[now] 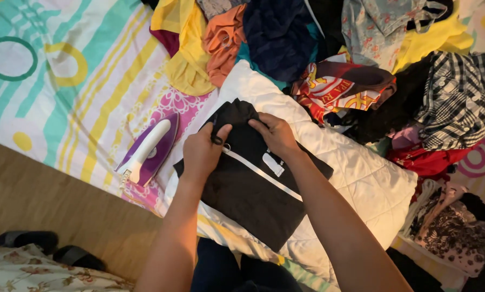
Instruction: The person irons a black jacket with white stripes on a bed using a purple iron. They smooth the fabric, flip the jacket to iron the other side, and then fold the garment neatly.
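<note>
At centre frame, a left hand point(203, 151) and right hand point(275, 132) pinch closed on the upper end of a black garment point(253, 189), its long axis slanting toward lower right across a white quilted pad point(361, 178), an iron point(148, 148) nearer the left hand.

A folded garment point(253, 189) lies on a quilted pad point(361, 178) on the bed point(64, 108). Both hands rest on the garment's far end, the left hand point(202, 154) beside the right hand point(275, 132). An iron point(148, 148) lies left of the pad. A heap of clothes point(334, 48) sits behind and to the right.
</note>
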